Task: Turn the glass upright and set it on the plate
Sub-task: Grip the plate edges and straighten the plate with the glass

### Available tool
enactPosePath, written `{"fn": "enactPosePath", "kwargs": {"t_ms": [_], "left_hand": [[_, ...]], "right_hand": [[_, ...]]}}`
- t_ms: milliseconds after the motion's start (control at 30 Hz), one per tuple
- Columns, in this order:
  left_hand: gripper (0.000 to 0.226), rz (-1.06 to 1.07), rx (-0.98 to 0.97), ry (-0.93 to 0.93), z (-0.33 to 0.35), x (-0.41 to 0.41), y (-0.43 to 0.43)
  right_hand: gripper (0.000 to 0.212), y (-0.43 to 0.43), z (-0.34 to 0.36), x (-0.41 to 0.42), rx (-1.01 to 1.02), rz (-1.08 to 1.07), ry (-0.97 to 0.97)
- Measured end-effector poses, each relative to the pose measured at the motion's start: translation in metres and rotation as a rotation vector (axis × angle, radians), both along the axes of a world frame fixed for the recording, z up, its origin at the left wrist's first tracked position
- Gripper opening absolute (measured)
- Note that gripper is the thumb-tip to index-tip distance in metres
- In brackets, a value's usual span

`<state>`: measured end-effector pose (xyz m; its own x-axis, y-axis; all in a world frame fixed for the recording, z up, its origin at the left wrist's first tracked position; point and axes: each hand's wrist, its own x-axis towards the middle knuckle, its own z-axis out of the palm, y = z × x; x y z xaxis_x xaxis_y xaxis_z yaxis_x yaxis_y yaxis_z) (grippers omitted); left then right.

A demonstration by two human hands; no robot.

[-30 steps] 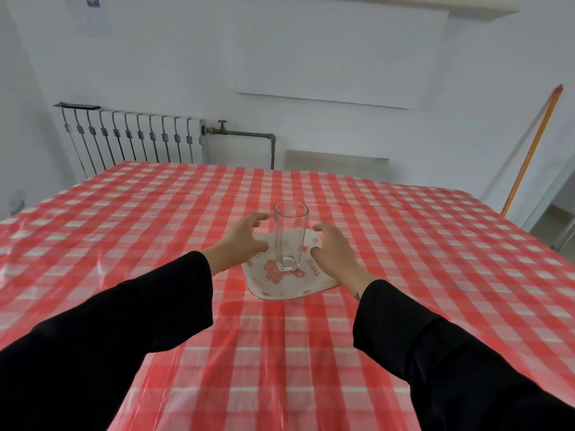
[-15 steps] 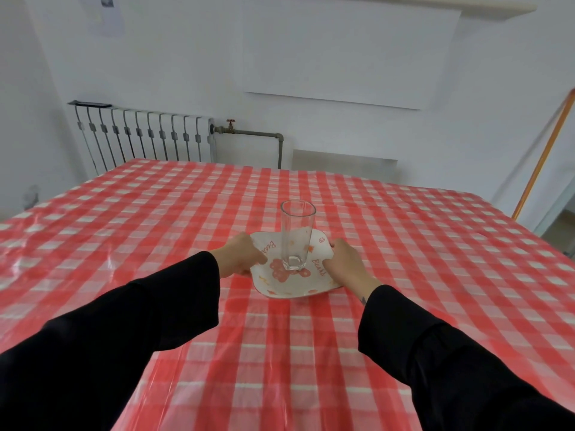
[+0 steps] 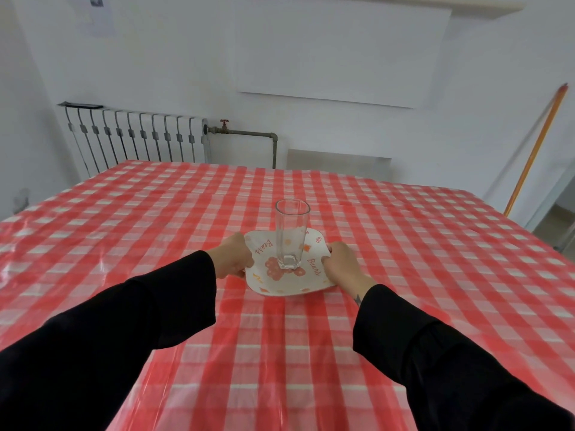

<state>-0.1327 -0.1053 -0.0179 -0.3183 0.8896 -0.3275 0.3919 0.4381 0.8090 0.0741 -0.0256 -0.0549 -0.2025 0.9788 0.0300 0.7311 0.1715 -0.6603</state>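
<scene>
At the far left, against the wall, stands one radiator (image 3: 137, 138), with one pipe (image 3: 249, 133) running from its right end toward the middle. One table fills the lower part of the view, covered by one red-and-white checked cloth (image 3: 124, 231).

Two black sleeves come in from the bottom corners. The left sleeve (image 3: 124, 325) ends in the left hand (image 3: 235, 256), which is curled shut on the left edge of the plate (image 3: 280, 286), thumb on the rim. One plate lies near the middle of the table; it is white, roughly square with rounded corners, printed with a red bear figure and red lettering.

One glass (image 3: 292, 233) stands upright on the plate, base on the bear figure, mouth up. It is clear and empty. Neither hand touches it.

The right hand (image 3: 342, 264) is closed on the plate's right edge, fingers wrapped around the rim. A small dark mark shows on the wrist where it meets the right sleeve (image 3: 435, 362). Whether the plate rests on the cloth or is lifted just off it cannot be told.

At the far right, one orange stick (image 3: 535, 150) leans against the wall.
</scene>
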Motion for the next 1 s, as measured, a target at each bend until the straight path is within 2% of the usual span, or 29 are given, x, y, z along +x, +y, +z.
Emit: {"fn": "enactPosePath", "kwargs": {"t_ms": [400,633,800,900,1000], "left_hand": [[0.031,-0.051,0.111,0.046,0.009,0.006,0.021],[0.031,-0.078,0.121,0.136,-0.002,0.003,0.026],[0.041,-0.07,0.123,0.178,-0.005,0.002,0.027],[0.028,-0.079,0.121,0.183,-0.005,0.0,0.03],[0.031,-0.093,0.116,0.185,-0.008,-0.001,0.031]], "right_hand": [[0.013,-0.002,0.007,0.011,0.055,-0.083,0.072],[0.033,-0.004,0.001,0.01,0.047,-0.111,0.075],[0.033,-0.002,-0.003,0.007,0.043,-0.114,0.069],[0.033,-0.001,-0.004,0.006,0.042,-0.117,0.071],[0.031,-0.001,-0.007,0.006,0.032,-0.126,0.071]]}}
